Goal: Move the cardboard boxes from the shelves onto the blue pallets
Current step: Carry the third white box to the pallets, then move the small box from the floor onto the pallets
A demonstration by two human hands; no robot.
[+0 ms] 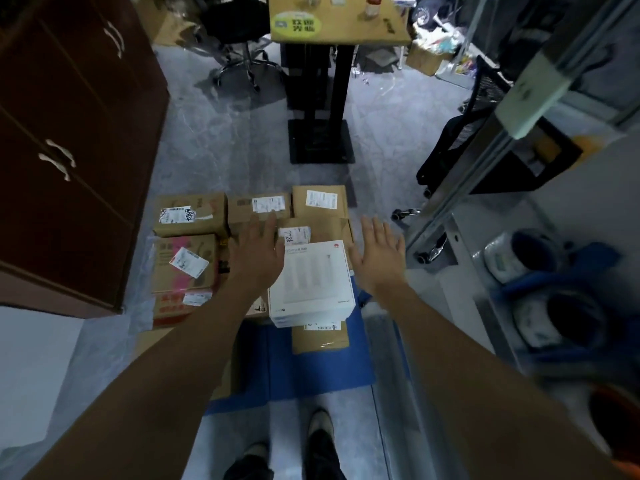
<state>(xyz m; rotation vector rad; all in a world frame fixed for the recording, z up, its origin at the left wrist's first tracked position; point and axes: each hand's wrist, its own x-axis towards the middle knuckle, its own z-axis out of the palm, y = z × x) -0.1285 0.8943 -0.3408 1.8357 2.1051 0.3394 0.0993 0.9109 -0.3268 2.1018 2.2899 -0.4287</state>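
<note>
Grey marbled floor (235,140); dark wooden cabinet (69,140) at left, metal shelving (512,161) at right, black-legged bench (337,20) beyond. Blue pallet (311,362) on floor, carrying cardboard boxes (190,214) with white shipping labels; one marked "98LL" by hand. White carton (311,282) stacked on top, lying flat, long axis running away from the person, small red logo at its far corner, print too blurred to read. Left hand (254,252) and right hand (377,252) flank it, fingers spread, grasping nothing.
</note>
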